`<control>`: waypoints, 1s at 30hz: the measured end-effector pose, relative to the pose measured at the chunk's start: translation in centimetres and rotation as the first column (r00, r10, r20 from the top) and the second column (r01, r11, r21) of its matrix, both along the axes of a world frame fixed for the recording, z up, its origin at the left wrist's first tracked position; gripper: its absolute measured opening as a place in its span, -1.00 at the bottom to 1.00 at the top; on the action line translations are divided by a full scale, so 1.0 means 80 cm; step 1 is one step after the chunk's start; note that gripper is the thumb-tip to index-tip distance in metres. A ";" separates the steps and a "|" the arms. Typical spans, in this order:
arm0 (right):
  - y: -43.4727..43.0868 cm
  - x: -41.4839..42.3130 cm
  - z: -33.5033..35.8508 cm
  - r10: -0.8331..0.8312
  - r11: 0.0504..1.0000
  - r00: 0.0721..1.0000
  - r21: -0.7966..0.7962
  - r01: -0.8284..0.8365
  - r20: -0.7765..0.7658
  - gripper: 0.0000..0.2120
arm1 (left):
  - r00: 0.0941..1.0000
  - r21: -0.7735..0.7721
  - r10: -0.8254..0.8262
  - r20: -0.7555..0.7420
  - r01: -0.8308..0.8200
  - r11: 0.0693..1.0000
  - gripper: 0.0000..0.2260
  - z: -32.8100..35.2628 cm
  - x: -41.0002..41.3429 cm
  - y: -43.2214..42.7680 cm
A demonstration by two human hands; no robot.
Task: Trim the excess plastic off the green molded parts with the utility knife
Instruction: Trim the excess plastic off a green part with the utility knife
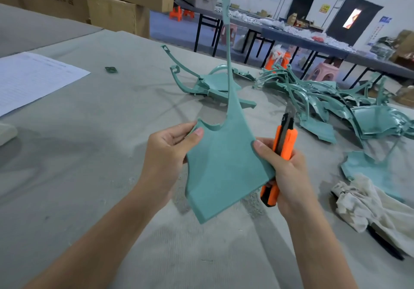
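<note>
Head view: my left hand pinches the green molded part held upright above the grey table. My right hand grips the orange utility knife, thumb on the part's right edge. Pile of green parts lies beyond.

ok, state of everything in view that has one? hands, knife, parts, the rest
green part: held off the table, long stem up
left hand: pinches its left edge
right hand: grips the utility knife, thumb on the part's right edge
utility knife: blade out, pointing up, clear of the part
pile of green parts: heaped on the table
cloth: crumpled
paper sheet: lying flat
</note>
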State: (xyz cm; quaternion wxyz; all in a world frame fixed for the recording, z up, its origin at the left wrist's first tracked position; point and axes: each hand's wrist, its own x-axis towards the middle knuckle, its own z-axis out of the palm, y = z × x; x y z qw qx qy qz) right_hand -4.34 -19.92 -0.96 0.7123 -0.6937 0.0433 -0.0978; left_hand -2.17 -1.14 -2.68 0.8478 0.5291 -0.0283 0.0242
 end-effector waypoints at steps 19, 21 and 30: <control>-0.024 0.005 -0.001 -0.114 0.980 0.990 0.151 0.126 -0.087 -0.91 | 0.951 0.219 0.285 0.120 -0.305 0.927 -0.92 -0.008 0.013 0.014; -0.023 0.005 -0.002 -0.111 0.981 0.990 0.151 0.124 -0.089 -0.91 | 0.935 0.283 0.337 0.110 -0.354 0.891 -0.93 -0.011 0.015 0.016; -0.016 0.002 0.001 -0.078 0.987 0.992 0.131 0.091 -0.099 -0.94 | 0.942 0.153 0.292 0.167 -0.317 0.936 -0.90 -0.001 0.008 0.018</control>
